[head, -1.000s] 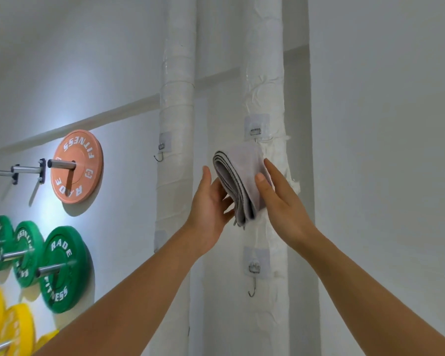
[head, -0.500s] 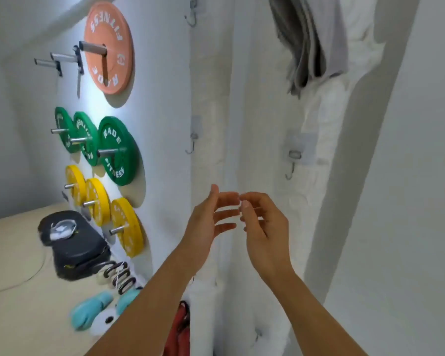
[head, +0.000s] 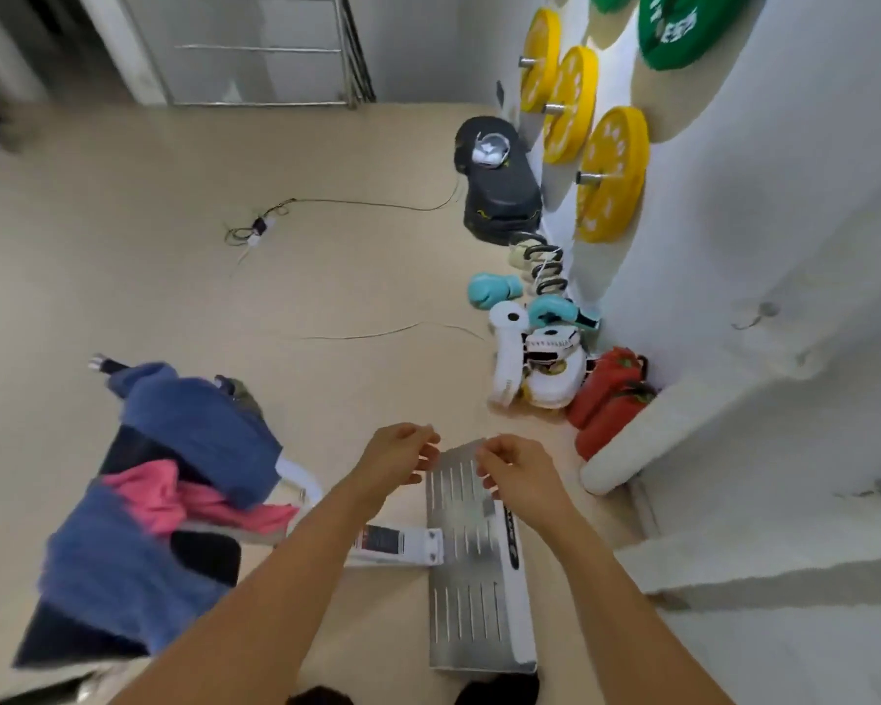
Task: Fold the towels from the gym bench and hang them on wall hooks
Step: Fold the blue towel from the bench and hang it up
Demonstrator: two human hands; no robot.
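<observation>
1. Lying heaped on the bench (head: 209, 557) at the left are the blue towels (head: 199, 429), with a pink towel (head: 174, 496) bunched between them.
2. Just right of that pile, the left hand (head: 395, 452) hangs in the air with its fingers loosely curled, holding nothing.
3. Close beside it, the right hand (head: 522, 470) is likewise loose and empty, above a slotted metal plate (head: 466, 577) on the floor.
4. Farther right, blue boxing gloves (head: 494, 290), white pads (head: 545, 368) and a red bag (head: 606, 399) lie along the wall.
5. Yellow weight plates (head: 611, 173) hang on wall pegs, and a hook (head: 753, 318) sits on the white pillar.
</observation>
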